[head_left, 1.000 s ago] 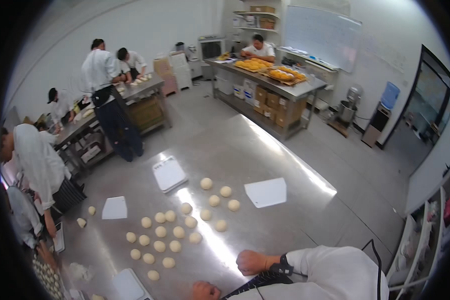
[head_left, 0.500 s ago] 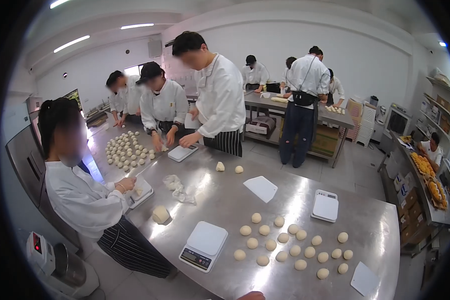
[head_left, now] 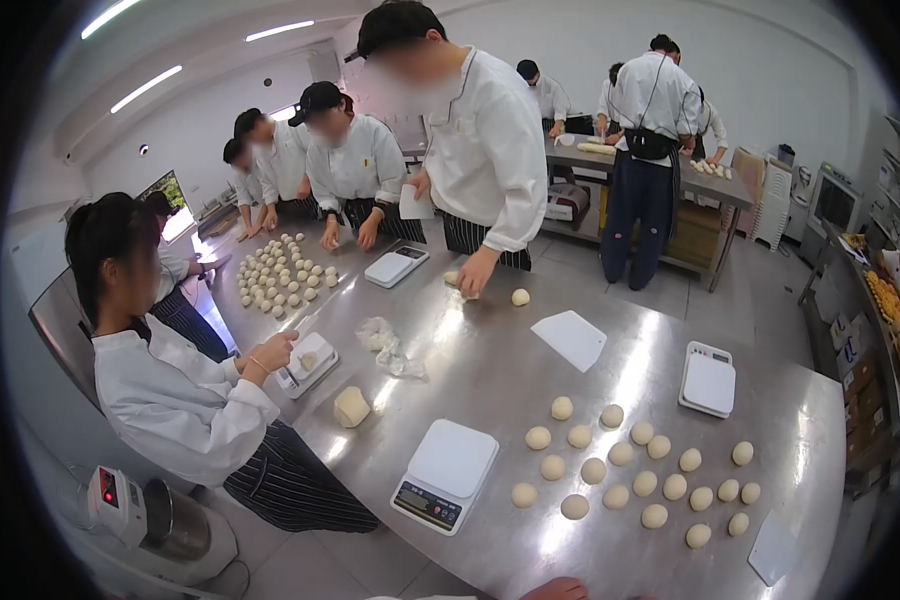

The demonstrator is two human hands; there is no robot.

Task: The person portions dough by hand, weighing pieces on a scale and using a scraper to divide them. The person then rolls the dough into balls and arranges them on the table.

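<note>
At the bottom edge, my left hand (head_left: 558, 589) shows only its back and knuckles, low over the near edge of the steel table (head_left: 370, 480). Its fingers are cut off, so I cannot see whether it holds anything. A strip of white sleeve (head_left: 420, 597) lies to its left. My right hand is out of sight. Beyond the hand, several round dough balls (head_left: 574, 507) are spread over the table. A white digital scale (head_left: 453, 459) stands to their left, its pan bare. A larger dough lump (head_left: 351, 407) sits farther left.
Another scale (head_left: 708, 378) and two white scrapers (head_left: 570, 339) (head_left: 773, 549) lie on the table, along with a crumpled plastic bag (head_left: 390, 348). Co-workers stand at the left and far sides. A mixer (head_left: 160, 520) is on the floor at left.
My view has turned left, so things sit farther right. The tall co-worker's hand has moved from a scale to a dough piece. The left co-worker's dough piece now shows on the scale.
</note>
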